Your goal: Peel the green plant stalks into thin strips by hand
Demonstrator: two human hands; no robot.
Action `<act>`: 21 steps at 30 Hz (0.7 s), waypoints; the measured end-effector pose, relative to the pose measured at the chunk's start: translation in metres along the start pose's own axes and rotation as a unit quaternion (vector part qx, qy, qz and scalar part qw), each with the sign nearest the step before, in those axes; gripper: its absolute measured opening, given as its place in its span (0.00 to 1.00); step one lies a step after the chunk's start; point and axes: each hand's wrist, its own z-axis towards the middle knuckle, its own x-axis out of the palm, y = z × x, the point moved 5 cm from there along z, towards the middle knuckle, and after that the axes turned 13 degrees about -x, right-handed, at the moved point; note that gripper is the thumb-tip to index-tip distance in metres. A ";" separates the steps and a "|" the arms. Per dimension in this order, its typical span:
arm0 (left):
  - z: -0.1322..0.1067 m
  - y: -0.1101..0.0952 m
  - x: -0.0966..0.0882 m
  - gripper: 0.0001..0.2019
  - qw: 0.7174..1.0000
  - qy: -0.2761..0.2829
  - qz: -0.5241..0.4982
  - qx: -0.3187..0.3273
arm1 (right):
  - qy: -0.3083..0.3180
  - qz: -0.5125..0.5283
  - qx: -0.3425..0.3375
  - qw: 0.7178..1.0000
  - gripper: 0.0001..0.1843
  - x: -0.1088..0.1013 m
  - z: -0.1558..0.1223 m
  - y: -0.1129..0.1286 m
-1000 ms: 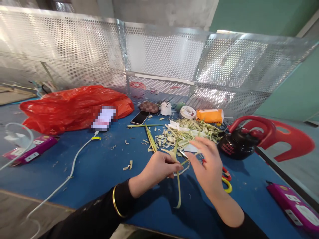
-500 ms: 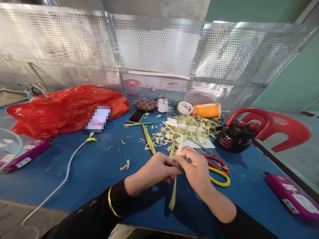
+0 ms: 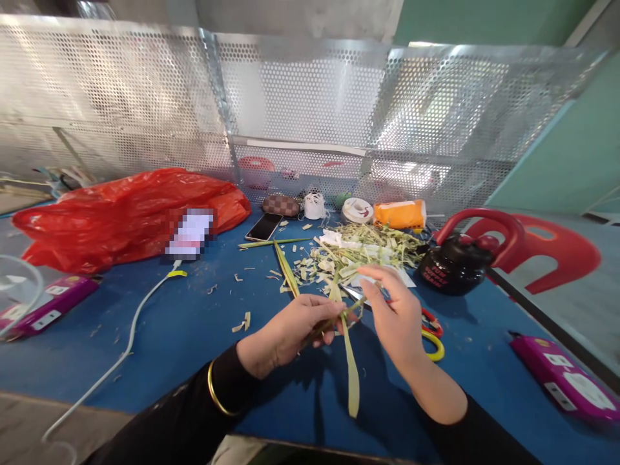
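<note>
Over the blue table (image 3: 203,329) my left hand (image 3: 290,332) is closed in a pinch on a pale green leaf strip (image 3: 349,361), whose loose end hangs down toward the table. My right hand (image 3: 397,316) is just to the right of it, with thumb and forefinger pinching a thin piece of the same leaf strip near the left hand's fingertips. Red and yellow scissors (image 3: 431,332) lie on the table partly hidden behind my right hand. A heap of cut leaf scraps (image 3: 368,248) lies beyond both hands.
A red plastic bag (image 3: 121,213) lies at the back left, with a phone (image 3: 264,226) and white cable (image 3: 130,339) near it. A black kettle with red handle (image 3: 460,265) stands at the right. Purple boxes (image 3: 564,384) sit at both sides. A perforated metal screen (image 3: 310,116) closes the back.
My right hand, first spread open, closed against the left on the leaf, then drew back to the right, pinching a thin piece. The hanging strip swung lower.
</note>
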 end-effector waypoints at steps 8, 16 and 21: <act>0.004 -0.005 -0.014 0.10 0.980 0.011 -0.188 0.059 | 0.091 0.059 0.104 0.989 0.12 0.012 -0.006 -0.010; 0.009 0.005 -0.013 0.09 0.954 0.082 -0.286 -0.025 | 0.191 0.098 0.056 0.975 0.14 0.030 -0.011 0.005; 0.005 0.003 -0.008 0.09 0.959 0.065 -0.277 -0.019 | 0.176 0.013 -0.066 0.982 0.16 0.027 -0.011 0.012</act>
